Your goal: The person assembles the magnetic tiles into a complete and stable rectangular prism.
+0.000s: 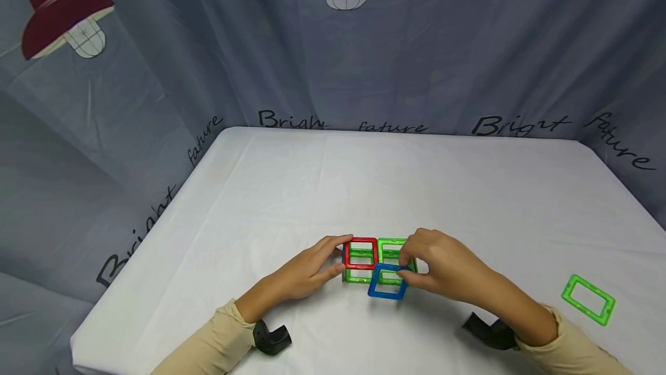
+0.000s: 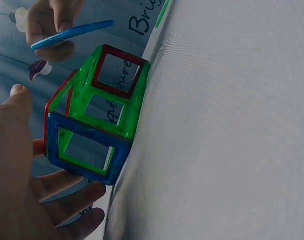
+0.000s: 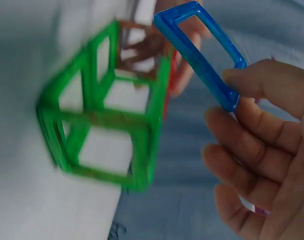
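A box of magnetic tiles (image 1: 361,240) stands on the white table, made of green, red and blue open frames. My left hand (image 1: 304,271) is at its left side, fingers extended, fingertips by the red top tile's corner. In the left wrist view, these fingers lie beside the box's blue end tile (image 2: 52,140), with the thumb apart from it. My right hand (image 1: 447,262) pinches a loose blue square magnetic tile (image 3: 192,55) between thumb and index finger. That tile hangs tilted, clear of the box in both wrist views, and overlaps its front in the head view.
A loose green magnetic tile (image 1: 585,310) lies flat at the right of the table (image 1: 322,190). Black wrist mounts (image 1: 272,339) sit under both forearms. A grey curtain (image 1: 442,63) with lettering and printed lamps hangs behind and to the sides.
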Demonstrator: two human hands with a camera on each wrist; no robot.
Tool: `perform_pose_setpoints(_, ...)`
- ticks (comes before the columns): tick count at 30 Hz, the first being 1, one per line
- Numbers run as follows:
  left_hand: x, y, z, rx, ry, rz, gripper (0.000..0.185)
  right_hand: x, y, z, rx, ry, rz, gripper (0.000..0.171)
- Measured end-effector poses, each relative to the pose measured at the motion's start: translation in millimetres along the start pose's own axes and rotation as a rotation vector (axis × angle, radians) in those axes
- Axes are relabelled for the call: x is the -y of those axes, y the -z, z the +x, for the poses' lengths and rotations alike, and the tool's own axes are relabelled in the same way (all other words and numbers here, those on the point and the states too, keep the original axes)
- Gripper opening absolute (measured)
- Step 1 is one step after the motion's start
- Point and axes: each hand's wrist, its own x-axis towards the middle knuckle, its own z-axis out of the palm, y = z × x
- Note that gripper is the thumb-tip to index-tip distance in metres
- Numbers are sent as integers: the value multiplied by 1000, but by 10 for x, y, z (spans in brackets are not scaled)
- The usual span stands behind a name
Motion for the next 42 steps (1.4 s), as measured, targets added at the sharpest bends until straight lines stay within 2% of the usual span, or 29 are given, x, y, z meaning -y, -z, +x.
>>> perform_pose_setpoints(3,-1,1,4,0,-12,-2,52,59,-150,36,-66,81,-50,18)
perform_pose_setpoints(6,-3,4,7,2,-18,-16,52,102,-271,70,-106,122,-97,20)
perform_pose_setpoints(21,-27,9,25,18,-1,-16,55,175,-525,139,-187,149,-223,23)
perform_pose_setpoints(27,-16,10,26,24,24,-19,56,164,-554,137,-242,176,-221,26)
perform_pose_setpoints(33,-24,13,23,20,26,-11,58,155,-567,147,-260,193,-217,28)
perform_pose_setpoints(42,-17,5,4,-7,10,7,59,82,-527,70,-270,154,-163,28)
